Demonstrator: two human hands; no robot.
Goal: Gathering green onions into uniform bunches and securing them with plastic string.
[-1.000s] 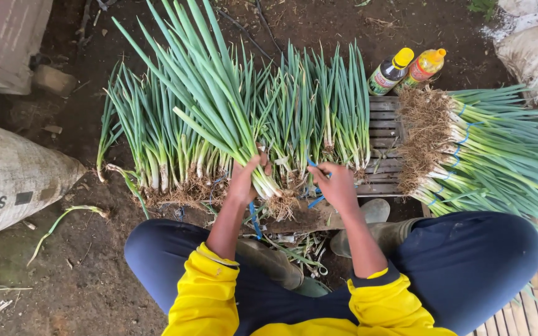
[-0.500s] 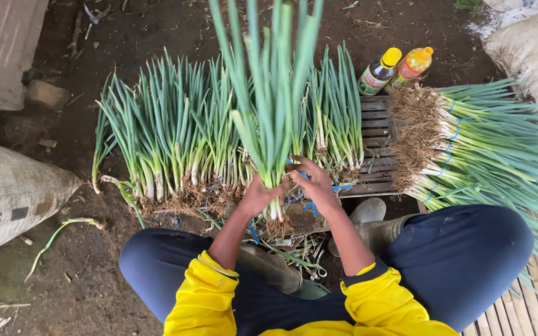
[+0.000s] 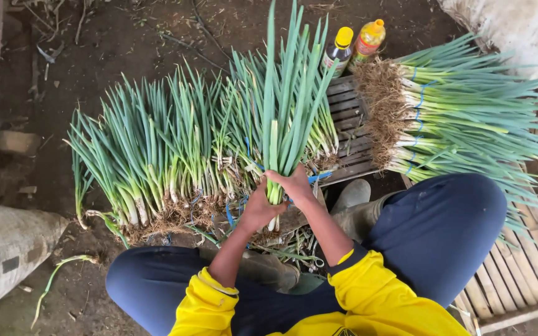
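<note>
Both hands clamp one bunch of green onions [image 3: 284, 118], held upright w/ leaves pointing away from the person. Left hand [image 3: 258, 208] grips it low near the roots, fingers curled tight; right hand [image 3: 295, 185] wraps just above, fingers closed round the stalks, a blue tie strip [image 3: 319, 177] sticking out beside it. Left of & behind the bunch lies a row of onion bundles [image 3: 151, 162] on dirt. Right of it, a tied pile [image 3: 456, 118] rests on a wooden pallet [image 3: 350, 118]. Two bottles [image 3: 351, 48] stand beyond the bunch, at the pallet's far edge.
</note>
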